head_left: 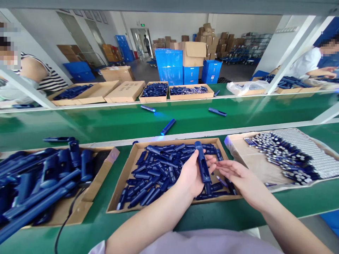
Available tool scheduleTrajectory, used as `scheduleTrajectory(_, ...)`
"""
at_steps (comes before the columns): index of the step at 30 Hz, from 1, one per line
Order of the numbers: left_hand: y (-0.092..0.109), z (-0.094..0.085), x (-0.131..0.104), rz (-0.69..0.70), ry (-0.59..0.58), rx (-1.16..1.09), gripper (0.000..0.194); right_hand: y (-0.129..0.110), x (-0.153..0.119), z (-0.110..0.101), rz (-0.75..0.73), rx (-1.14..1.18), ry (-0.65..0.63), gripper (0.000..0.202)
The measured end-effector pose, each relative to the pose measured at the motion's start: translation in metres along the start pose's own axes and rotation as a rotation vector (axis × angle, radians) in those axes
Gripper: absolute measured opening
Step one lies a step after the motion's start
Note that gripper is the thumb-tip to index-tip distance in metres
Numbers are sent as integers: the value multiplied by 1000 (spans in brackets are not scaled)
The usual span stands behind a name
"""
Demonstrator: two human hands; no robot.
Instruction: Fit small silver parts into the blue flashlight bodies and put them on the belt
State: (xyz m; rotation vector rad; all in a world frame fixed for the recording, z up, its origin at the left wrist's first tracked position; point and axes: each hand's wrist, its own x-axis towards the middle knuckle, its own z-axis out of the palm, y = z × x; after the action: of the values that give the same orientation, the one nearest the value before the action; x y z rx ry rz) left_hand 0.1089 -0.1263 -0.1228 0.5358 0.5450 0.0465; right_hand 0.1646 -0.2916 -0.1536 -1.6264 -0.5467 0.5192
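Blue, the slotted tube [202, 164] sat gripped in the left hand [189, 176] above the middle carton's [115, 194] right side, slot exposed, probably for access; whether the right hand [239, 174] held anything was unclear.

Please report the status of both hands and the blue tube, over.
Left hand: holding blue tube. Right hand: beside tube, grip unclear. Box of parts beneath.

Head view, single camera: worn on the person's head, above the near worktop [87, 230], facing forward and tilted down. Left hand [191, 174] and right hand [239, 180] close, right of centre, arms entering from below. Middle tray [118, 184] close; green strip [119, 123] farther; doorway [137, 38] distant, upper left of centre. Overhead bar [169, 6] crosses top edge.
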Motion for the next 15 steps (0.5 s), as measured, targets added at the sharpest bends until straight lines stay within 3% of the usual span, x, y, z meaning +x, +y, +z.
scheduleTrajectory(2,-5,-4,3,-43,13,-16,30,0,1,-8,-45,-194,32,27)
scheduleTrajectory(5,-5,-8,7,15,42,-19,29,3,2,-15,-166,-619,96,18)
scheduleTrajectory(9,0,-11,9,86,58,21,31,1,4,-11,-234,-1084,-43,13)
scheduleTrajectory(12,0,-14,8,59,34,76,34,-4,4,0,-212,-1281,-147,8)
scheduleTrajectory(15,-2,-17,6,31,-31,114,37,-10,4,5,-210,-1306,-204,12)
